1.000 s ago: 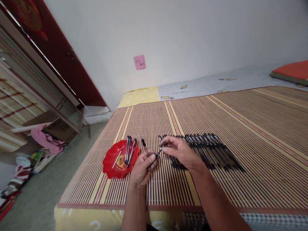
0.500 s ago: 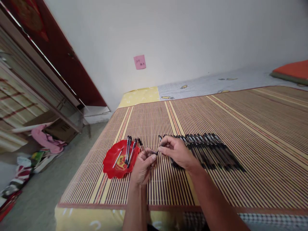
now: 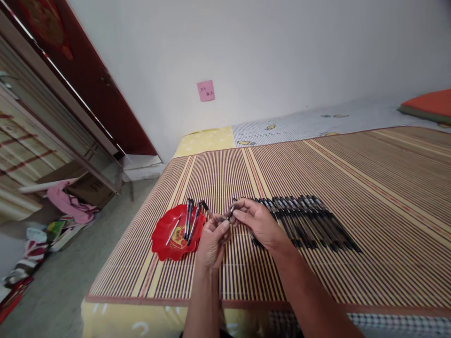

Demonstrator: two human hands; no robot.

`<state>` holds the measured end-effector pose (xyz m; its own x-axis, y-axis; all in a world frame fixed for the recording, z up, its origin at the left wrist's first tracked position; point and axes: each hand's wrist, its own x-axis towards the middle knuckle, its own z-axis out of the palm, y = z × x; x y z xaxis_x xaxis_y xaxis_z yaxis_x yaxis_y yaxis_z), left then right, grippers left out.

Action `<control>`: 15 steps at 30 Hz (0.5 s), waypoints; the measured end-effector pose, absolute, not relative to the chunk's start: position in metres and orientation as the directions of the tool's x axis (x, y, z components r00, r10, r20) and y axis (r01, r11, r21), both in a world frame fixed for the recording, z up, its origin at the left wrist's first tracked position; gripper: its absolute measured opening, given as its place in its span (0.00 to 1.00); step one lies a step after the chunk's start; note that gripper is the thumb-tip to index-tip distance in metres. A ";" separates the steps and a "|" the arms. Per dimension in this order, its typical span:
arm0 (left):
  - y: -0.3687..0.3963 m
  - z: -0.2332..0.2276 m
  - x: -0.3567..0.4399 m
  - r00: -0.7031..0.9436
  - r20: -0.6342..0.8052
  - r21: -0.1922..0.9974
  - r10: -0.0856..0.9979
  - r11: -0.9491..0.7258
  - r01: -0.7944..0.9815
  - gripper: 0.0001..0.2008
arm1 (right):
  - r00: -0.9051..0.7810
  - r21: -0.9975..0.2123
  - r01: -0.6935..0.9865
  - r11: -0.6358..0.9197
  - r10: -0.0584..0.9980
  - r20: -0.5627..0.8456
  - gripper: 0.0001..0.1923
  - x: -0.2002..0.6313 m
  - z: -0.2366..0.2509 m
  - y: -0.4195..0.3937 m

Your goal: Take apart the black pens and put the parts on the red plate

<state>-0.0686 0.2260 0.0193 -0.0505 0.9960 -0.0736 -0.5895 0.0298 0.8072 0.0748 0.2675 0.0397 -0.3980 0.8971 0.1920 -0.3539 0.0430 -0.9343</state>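
My left hand (image 3: 213, 241) is closed round a pen (image 3: 206, 206), whose black-capped end sticks up to the left between the fingers. At its thumb and forefinger is a small dark pen part with a shiny end (image 3: 231, 212). My right hand (image 3: 256, 220) pinches that same part from the other side, so the fingertips of both hands nearly meet. To the left lies a red scalloped plate (image 3: 160, 246) with several black-capped pens (image 3: 190, 220) and a thin white stick (image 3: 173, 231). Right of my hands, a row of black pens (image 3: 303, 220) lies side by side, partly hidden by my right hand.
A striped bamboo mat (image 3: 151, 277) covers the bed. A pink note (image 3: 206, 90) is stuck on the white wall. At the far right sits an orange folded cloth (image 3: 428, 104). Cloths and a cardboard box (image 3: 93, 188) lie on the floor at left.
The small part between my fingertips now shows a shiny end where only a dark piece showed before. My hands have shifted very slightly; the plate and pens stay put.
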 end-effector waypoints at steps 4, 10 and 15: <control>0.225 0.021 -0.066 -0.047 -0.080 0.825 0.996 0.040 -0.563 0.20 | -0.357 -0.934 -0.357 0.022 0.921 0.158 0.12 0.073 0.038 0.268; 0.224 0.016 -0.065 -0.121 -0.072 0.899 0.990 0.012 -0.438 0.25 | -0.175 -0.892 -0.452 0.015 0.979 0.105 0.14 0.080 0.036 0.276; 0.228 0.008 -0.070 -0.058 -0.062 0.943 0.996 0.039 -0.330 0.23 | 0.091 -0.794 -0.591 0.144 0.990 0.112 0.14 0.103 0.042 0.284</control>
<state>-0.0696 0.2279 0.0076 -0.0583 0.9964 -0.0621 -0.3301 0.0395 0.9431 0.1031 0.2844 0.0422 0.0907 0.9896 0.1121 -0.5908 0.1440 -0.7939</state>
